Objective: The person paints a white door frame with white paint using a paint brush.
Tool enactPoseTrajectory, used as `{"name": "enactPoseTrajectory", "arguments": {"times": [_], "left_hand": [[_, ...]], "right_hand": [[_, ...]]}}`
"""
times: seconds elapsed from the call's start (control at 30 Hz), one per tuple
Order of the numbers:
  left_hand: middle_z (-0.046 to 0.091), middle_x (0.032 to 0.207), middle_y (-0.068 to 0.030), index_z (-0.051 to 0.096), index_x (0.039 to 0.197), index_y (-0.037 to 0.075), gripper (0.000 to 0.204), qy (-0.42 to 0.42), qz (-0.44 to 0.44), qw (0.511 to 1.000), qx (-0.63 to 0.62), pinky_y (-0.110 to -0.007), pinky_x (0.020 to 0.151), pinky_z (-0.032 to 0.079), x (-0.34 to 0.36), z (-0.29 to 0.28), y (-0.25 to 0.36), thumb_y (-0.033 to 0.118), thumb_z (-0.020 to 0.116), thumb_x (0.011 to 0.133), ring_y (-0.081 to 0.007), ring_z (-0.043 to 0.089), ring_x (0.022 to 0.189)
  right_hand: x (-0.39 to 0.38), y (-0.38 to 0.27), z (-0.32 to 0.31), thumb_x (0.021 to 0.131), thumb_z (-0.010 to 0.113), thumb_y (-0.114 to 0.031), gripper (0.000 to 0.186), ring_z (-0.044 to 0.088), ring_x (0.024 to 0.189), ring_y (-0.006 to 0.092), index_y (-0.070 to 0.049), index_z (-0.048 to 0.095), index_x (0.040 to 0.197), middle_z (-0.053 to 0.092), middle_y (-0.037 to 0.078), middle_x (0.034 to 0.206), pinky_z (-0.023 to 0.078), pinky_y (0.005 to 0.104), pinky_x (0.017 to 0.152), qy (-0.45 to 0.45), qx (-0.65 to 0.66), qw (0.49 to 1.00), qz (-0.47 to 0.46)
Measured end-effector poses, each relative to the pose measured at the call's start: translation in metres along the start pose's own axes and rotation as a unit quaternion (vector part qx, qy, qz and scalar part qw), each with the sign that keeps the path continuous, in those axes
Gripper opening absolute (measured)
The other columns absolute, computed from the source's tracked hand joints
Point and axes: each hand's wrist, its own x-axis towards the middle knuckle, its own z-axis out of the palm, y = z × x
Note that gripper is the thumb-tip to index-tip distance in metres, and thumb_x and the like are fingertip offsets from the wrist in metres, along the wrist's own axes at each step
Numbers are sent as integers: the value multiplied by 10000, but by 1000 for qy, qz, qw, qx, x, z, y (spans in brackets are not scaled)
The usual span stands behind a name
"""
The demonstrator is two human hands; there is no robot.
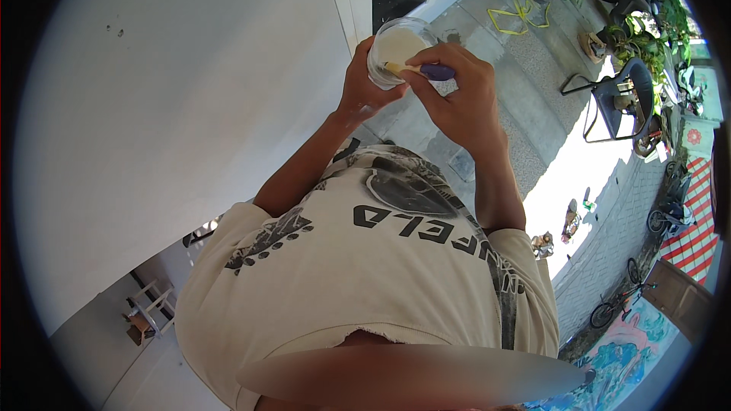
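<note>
Hands found close together between 12 and 1 o'clock in the head view, both occupied. Left hand (358, 90) is clamped around the lower-left wall of a clear jar (373, 68), from about 9 to 6 o'clock on its rim; pale smears noted at that wrist. Jar is held up in front of the shirt (381, 259), its mouth facing the camera, with off-white contents (400, 43) inside. Handling, as judged: light to moderate in weight, smooth-walled, and likely slippery if smeared. Whether wall is glass or plastic cannot be determined; treat as breakable. Best hold is a wrap around the body below the rim, kept level against spillage.

Across the mouth, from 7 to 4 o'clock, lies a slim tool (438, 72), yellowish at its left end and dark purple at its right. Judged light and stiff; the purple end offers the surer hold. Right hand (466, 90) has it pinched between thumb and fingers.

Not verifiable, left to right: the left fingers beneath the jar; jar's base and depth of fill; whether the tool's yellowish end touches the contents, and whether it carries bristles; the tool's middle, partly covered by the right fingertips.
</note>
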Motion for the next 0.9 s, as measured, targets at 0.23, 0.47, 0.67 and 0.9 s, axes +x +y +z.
{"name": "enactPoseTrajectory", "arguments": {"times": [0.23,0.47,0.67,0.9], "left_hand": [[618,1266,-152,419,1409,-9,867,13,-25,999,29,-359,985,528,-9,-5,-15,185,908,720,-223,647,1141],[612,1285,-156,402,1422,-12,882,6,-91,995,42,-370,1015,506,-33,-26,-65,195,902,725,-233,623,1184],[605,1267,-154,391,1412,-11,884,0,-114,991,72,-377,995,507,-55,-54,-106,180,903,719,-244,620,1164],[630,1226,-125,460,1346,-2,780,-35,-173,984,36,-364,966,518,-86,-105,-116,137,896,714,-219,635,1123]], "right_hand": [[-15,42,9,882,780,-82,160,730,813,157,22,692,966,745,98,890,555,296,694,108,128,975,145],[-48,103,48,928,735,-105,181,761,812,264,11,632,1021,735,161,920,590,315,702,252,427,785,370],[-81,155,100,957,683,-98,139,750,900,295,-33,609,1054,717,182,1002,607,348,757,297,566,625,448],[-128,276,222,965,684,-104,168,738,921,285,-16,616,1091,714,179,1021,606,345,784,390,568,554,468]]}}
